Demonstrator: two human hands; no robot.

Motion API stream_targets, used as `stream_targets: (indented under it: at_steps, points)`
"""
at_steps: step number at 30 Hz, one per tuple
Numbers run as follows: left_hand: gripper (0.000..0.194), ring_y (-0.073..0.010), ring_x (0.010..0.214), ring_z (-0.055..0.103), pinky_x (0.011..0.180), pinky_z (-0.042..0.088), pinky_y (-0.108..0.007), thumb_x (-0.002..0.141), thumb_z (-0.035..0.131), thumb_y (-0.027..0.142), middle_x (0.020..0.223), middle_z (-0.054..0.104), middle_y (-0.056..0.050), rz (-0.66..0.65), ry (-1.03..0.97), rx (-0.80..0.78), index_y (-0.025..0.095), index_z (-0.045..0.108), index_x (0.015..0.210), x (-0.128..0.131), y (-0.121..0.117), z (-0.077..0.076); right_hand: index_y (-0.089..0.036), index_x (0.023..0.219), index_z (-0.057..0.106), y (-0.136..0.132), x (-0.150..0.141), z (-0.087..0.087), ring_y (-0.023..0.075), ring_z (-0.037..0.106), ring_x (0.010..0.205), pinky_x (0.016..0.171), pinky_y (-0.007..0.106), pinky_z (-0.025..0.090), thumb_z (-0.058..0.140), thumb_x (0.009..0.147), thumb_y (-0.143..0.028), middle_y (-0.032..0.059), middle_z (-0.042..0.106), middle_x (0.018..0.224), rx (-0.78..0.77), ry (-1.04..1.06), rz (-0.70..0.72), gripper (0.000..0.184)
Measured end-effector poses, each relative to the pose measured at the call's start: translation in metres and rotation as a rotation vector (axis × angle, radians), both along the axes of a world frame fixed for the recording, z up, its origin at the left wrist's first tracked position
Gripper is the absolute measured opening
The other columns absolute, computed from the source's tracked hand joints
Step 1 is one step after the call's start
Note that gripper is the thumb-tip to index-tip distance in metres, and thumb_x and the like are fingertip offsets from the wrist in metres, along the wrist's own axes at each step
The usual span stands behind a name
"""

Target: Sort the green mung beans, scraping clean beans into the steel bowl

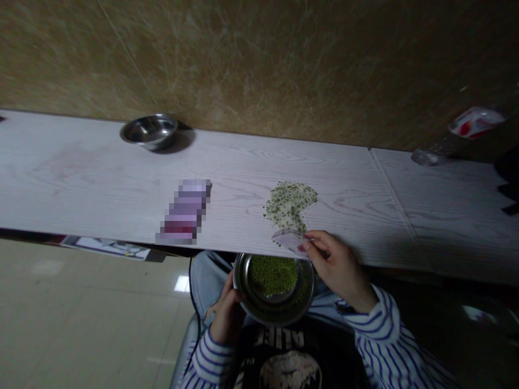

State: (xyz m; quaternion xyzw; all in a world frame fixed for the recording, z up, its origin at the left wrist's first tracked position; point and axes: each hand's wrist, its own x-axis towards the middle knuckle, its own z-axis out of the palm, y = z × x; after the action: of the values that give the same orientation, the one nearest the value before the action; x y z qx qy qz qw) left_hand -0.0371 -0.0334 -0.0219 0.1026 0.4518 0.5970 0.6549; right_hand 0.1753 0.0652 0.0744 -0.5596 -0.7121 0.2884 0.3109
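My left hand point(228, 313) grips the left rim of a metal bowl point(275, 316), held over my lap just below the table edge. Green beans point(272, 274), which look like mung beans, lie in it. Between the thumb and fingers of my right hand point(338, 265) is a thin, see-through curved plastic piece point(288, 237), its exact kind unclear. This piece is at the table's front edge, above the bowl's far rim. Just beyond it, a mixed pile of white grains and green beans point(288, 202) is spread on the table, with a few stray beans near the plastic.
The pale wood-grain table point(235, 178) runs along a marbled wall point(259, 70). An empty-looking metal bowl point(150, 132) stands at the back left. Nearer lies a pixelated flat rectangular object point(184, 210). A clear plastic bottle point(458, 135) with a red-and-white label is at the right.
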Motion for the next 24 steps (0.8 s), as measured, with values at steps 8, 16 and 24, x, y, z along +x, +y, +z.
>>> stream_targets:
  at_steps: [8,16,24]
  points:
    - [0.052,-0.0345,0.114,0.065,0.096,0.050,-0.047,0.065,0.069,0.026,0.114,0.077,-0.008,0.016,0.027,-0.019,0.024,0.074,0.117,-0.002,0.003,-0.007,-0.023,0.104,0.067,-0.007,0.004,0.005,0.0220,0.078,0.084,0.073,0.031,0.060,0.056,0.094,-0.030,0.0054,0.081,0.089,0.018,-0.017,0.045,0.016]
    - [0.047,-0.0345,0.118,0.063,0.100,0.047,-0.046,0.066,0.069,0.027,0.115,0.077,-0.008,0.021,0.023,-0.026,0.023,0.075,0.113,0.002,0.003,-0.002,-0.023,0.105,0.065,-0.005,0.003,0.000,0.0229,0.079,0.083,0.072,0.032,0.060,0.055,0.094,-0.030,0.0050,0.082,0.086,0.058,-0.002,-0.071,0.016]
    - [0.050,-0.0353,0.117,0.063,0.102,0.046,-0.048,0.065,0.072,0.030,0.116,0.077,-0.009,-0.007,0.013,-0.011,0.024,0.075,0.114,0.000,0.003,0.002,-0.023,0.103,0.066,-0.009,-0.002,0.004,0.0207,0.078,0.081,0.069,0.029,0.059,0.056,0.094,-0.027,0.0048,0.081,0.089,0.058,-0.014,0.025,0.015]
